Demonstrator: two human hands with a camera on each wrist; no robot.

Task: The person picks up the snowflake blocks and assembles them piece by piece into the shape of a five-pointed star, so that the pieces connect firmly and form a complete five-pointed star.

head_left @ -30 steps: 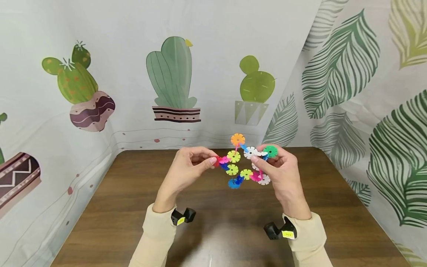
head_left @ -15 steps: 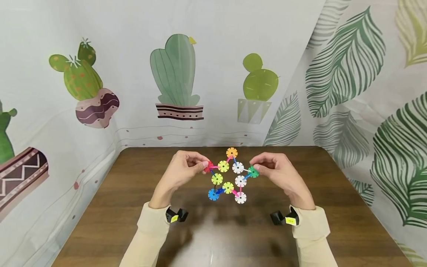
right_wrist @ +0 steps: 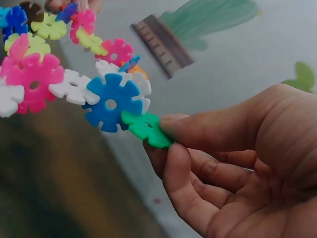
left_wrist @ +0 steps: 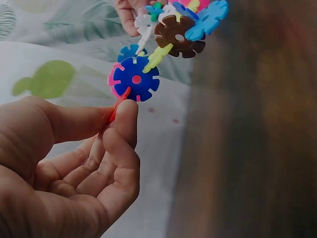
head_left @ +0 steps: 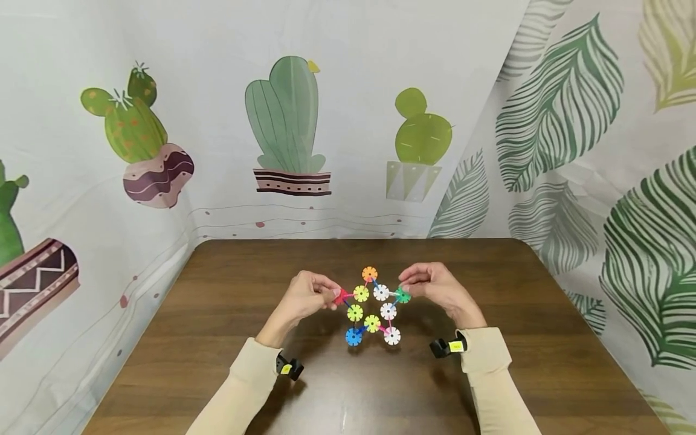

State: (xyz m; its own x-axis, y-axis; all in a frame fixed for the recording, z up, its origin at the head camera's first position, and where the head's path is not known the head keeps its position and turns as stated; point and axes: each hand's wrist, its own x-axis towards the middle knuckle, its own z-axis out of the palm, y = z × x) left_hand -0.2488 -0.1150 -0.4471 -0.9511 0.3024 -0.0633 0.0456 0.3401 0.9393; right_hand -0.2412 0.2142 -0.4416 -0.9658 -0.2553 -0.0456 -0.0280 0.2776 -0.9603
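Observation:
Notched plastic snowflake discs are joined into a star outline (head_left: 372, 324). In the head view an orange disc (head_left: 370, 274) forms its top point, with a blue disc (head_left: 353, 336) and a white disc (head_left: 392, 336) at the lower points. My left hand (head_left: 309, 295) pinches the red disc (left_wrist: 119, 106) at the left point between thumb and index finger. At the right point, my right hand (head_left: 435, 289) pinches the green disc (right_wrist: 148, 130) the same way. Yellow and white discs make the inner corners. Dark blue, brown and pink discs link them edge-on.
A brown wooden table (head_left: 217, 338) lies beneath the star. Behind it hangs a white cloth (head_left: 348, 121) printed with cacti and leaves. Black cameras are strapped on both wrists, at the cuffs of cream sleeves (head_left: 484, 350).
The star has spread out to face the head camera and come down closer over the table. My right hand has shifted from beside a white disc to the green disc's edge.

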